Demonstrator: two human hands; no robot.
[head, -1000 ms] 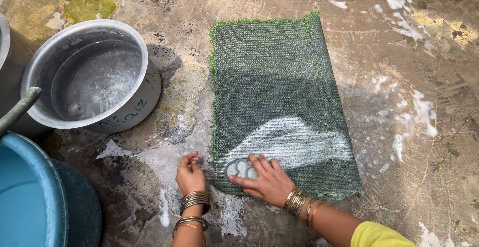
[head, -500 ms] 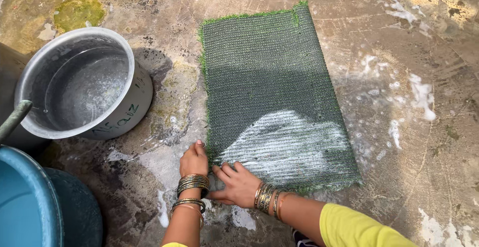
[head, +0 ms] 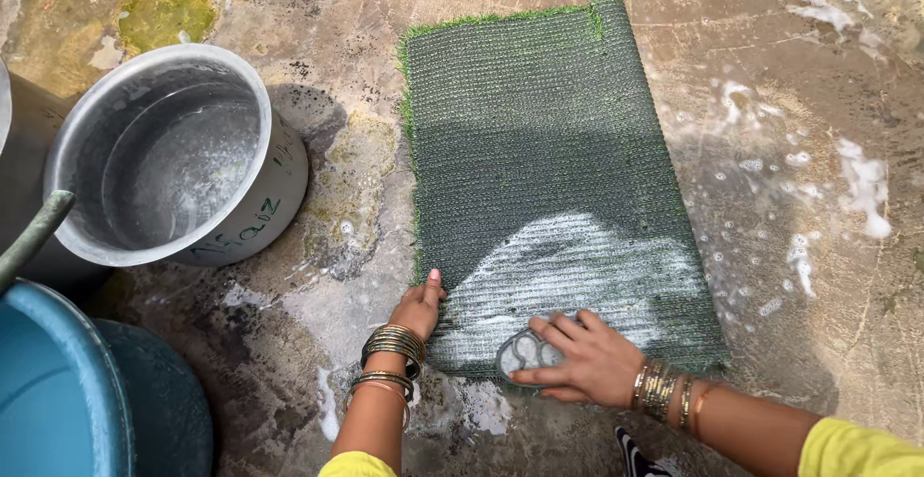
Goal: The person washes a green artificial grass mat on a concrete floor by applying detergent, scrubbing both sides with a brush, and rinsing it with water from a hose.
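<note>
The green mat [head: 553, 179] serves as the landmark. Nearest the camera, the right hand [head: 577, 357] lies palm down on the mat's near edge, the forearm coming in from the lower right with bangles at the wrist and a yellow sleeve behind. Its fingers are curled loosely around a pale, soapy scrubbing pad [head: 525, 352], thumb below and fingers over the top, pressing it flat on the mat. The left hand [head: 421, 306] rests at the mat's near-left corner, fingers together and pointing away from the person, pressed down on the mat's left edge; its forearm, also ringed with bangles, rises straight from the bottom of the view.

The mat lies flat on the wet concrete floor [head: 828, 275], underside up, its long axis running away from the person and leaning slightly to the left at the far end. A white patch of lather [head: 568, 270] covers its near third; the rest is dark and bare.

Half a second ago the right hand lay at the near-left corner beside the left hand with no pad in sight; it now sits further right along the near edge with the pad under it. The left hand has stayed on the left edge.

Left of the mat stands a metal pot [head: 269, 198] holding water, and nearer than it a blue tub [head: 96, 361]. Right of the mat, foam flecks [head: 861, 183] dot the floor.
</note>
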